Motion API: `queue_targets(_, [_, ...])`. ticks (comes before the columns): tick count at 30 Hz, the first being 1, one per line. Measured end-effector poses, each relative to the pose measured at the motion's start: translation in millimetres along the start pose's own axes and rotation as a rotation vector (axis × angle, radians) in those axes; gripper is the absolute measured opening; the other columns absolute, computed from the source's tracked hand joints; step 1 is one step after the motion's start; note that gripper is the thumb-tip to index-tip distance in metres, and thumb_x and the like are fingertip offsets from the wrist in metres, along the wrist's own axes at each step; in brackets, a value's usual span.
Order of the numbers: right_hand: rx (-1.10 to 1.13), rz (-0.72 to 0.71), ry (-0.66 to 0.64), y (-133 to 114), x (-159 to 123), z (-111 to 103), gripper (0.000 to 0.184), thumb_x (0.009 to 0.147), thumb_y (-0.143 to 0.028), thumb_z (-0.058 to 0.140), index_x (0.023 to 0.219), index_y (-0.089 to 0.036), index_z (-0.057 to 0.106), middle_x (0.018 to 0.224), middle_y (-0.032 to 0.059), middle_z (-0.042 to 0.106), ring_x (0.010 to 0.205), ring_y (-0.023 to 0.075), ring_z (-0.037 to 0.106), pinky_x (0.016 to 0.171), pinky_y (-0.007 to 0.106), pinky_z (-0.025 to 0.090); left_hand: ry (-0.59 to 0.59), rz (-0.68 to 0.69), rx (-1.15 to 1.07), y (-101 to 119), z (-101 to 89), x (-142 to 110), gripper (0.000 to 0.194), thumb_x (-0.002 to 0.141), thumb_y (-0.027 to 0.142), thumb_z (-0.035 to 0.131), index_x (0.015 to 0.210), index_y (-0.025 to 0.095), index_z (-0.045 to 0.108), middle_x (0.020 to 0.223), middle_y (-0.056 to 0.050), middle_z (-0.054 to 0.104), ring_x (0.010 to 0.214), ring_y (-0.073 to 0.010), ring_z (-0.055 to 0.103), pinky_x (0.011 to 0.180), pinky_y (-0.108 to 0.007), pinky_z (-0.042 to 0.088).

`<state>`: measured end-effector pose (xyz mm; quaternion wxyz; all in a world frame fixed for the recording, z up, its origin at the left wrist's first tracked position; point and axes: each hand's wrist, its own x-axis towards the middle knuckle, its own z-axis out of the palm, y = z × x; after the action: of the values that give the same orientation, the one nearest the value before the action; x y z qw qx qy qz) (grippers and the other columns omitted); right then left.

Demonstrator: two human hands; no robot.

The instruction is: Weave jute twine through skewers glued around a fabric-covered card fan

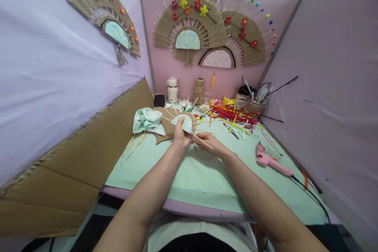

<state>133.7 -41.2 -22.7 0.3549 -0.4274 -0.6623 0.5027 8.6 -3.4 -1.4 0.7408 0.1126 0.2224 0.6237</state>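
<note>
My left hand [180, 133] grips a small half-round fan piece [186, 125], its thumb lying on the pale blue patterned cloth. Brown twine covers the rim of the piece, and several thin wooden sticks [193, 104] fan out from it. Close beside it, my right hand [211, 143] has its fingers pinched at the lower right end of the piece, by a stick [204, 142] that points towards me. A loop of twine [203, 156] hangs below these fingers. Whether they pinch the twine or the stick is hard to see.
A pink glue gun [273, 160] with a black cord lies at the right. Crumpled cloth [147, 121], cardboard [162, 138] and loose sticks [136, 141] lie left. Red and yellow pipe cleaners [233, 115], a twine spool [199, 89] and a bottle [172, 90] are behind. Finished fans [217, 33] hang on the wall.
</note>
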Motion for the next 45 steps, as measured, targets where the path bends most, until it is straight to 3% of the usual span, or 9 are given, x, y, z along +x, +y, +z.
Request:
queue_targets(4, [-0.001,-0.027,0.003,1,0,-2,0.045,0.074,-0.059,0.057,0.069,-0.015,0.061,0.053,-0.0048,0.039,0.048,0.0076,0.031,0.044,0.020,0.025,0.004,0.025,-0.016,-1,-0.1,0,0.015,0.078,0.019,0.053,0.089,0.013,0.062,0.070,-0.004,0.068,0.060,-0.0132,0.064,0.057,-0.021,0.051])
queue_targets(10, [0.048,0.035,0.113,15,8,-15,0.038,0.073,-0.052,0.061,0.080,-0.015,0.067,0.054,-0.0047,0.043,0.047,0.0073,0.033,0.044,0.020,0.026,-0.163,-0.073,0.074,-4,2.6,-5,0.023,0.071,0.007,0.055,0.093,0.011,0.061,0.085,-0.009,0.070,0.084,-0.0201,0.068,0.080,-0.032,0.053])
queue_targets(15, [0.017,0.075,0.121,21,11,-17,0.033,0.072,-0.048,0.061,0.079,-0.016,0.068,0.054,-0.0046,0.047,0.046,0.0072,0.036,0.045,0.020,0.028,-0.191,-0.060,0.077,-1,1.8,-5,0.017,0.077,0.015,0.055,0.093,0.013,0.061,0.082,-0.007,0.070,0.088,-0.0219,0.067,0.088,-0.042,0.051])
queue_targets(21, [0.013,0.050,0.084,12,7,-23,0.031,0.072,-0.045,0.060,0.077,-0.015,0.067,0.056,-0.0033,0.052,0.051,0.0089,0.043,0.051,0.022,0.033,-0.187,-0.002,0.095,3,3.1,-6,0.015,0.080,0.022,0.057,0.092,0.013,0.061,0.078,-0.007,0.070,0.086,-0.0212,0.067,0.085,-0.039,0.053])
queue_targets(24, [-0.054,-0.004,0.298,13,10,-37,0.026,0.070,-0.040,0.062,0.078,-0.016,0.067,0.069,0.0005,0.062,0.062,0.0130,0.051,0.061,0.025,0.039,-0.140,0.074,0.107,5,4.7,-6,0.016,0.077,0.021,0.061,0.091,0.014,0.061,0.077,-0.005,0.069,0.081,-0.0193,0.067,0.082,-0.037,0.054])
queue_targets(28, [-0.090,-0.174,0.896,10,10,-55,0.020,0.072,-0.030,0.057,0.083,-0.015,0.063,0.080,0.0048,0.063,0.074,0.0172,0.055,0.071,0.031,0.042,-0.072,0.257,0.105,3,4.6,-2,0.019,0.072,0.017,0.066,0.090,0.017,0.061,0.080,-0.001,0.068,0.076,-0.0151,0.066,0.080,-0.034,0.053])
queue_targets(30, [-0.170,-0.314,1.054,4,7,-53,0.016,0.076,-0.028,0.056,0.084,-0.016,0.062,0.080,0.0050,0.061,0.074,0.0177,0.054,0.071,0.032,0.043,-0.042,0.331,0.116,0,3.1,0,0.021,0.070,0.016,0.068,0.090,0.018,0.062,0.083,0.000,0.067,0.075,-0.0133,0.065,0.079,-0.031,0.053])
queue_targets(36, [-0.576,-0.627,0.676,-9,-1,-24,0.010,0.083,-0.028,0.059,0.079,-0.021,0.065,0.082,0.0041,0.062,0.084,0.0201,0.054,0.082,0.037,0.040,-0.022,0.427,0.227,-14,-0.8,0,0.026,0.067,0.021,0.072,0.091,0.020,0.063,0.089,-0.001,0.067,0.078,-0.0138,0.064,0.074,-0.027,0.051])
queue_targets(45, [-0.653,-0.603,0.621,-3,2,-21,0.010,0.085,-0.024,0.057,0.080,-0.021,0.064,0.082,0.0041,0.063,0.085,0.0205,0.052,0.080,0.036,0.038,-0.044,0.454,0.288,-20,3.0,-7,0.021,0.068,0.019,0.071,0.088,0.020,0.062,0.082,0.000,0.066,0.073,-0.0129,0.064,0.068,-0.024,0.050])
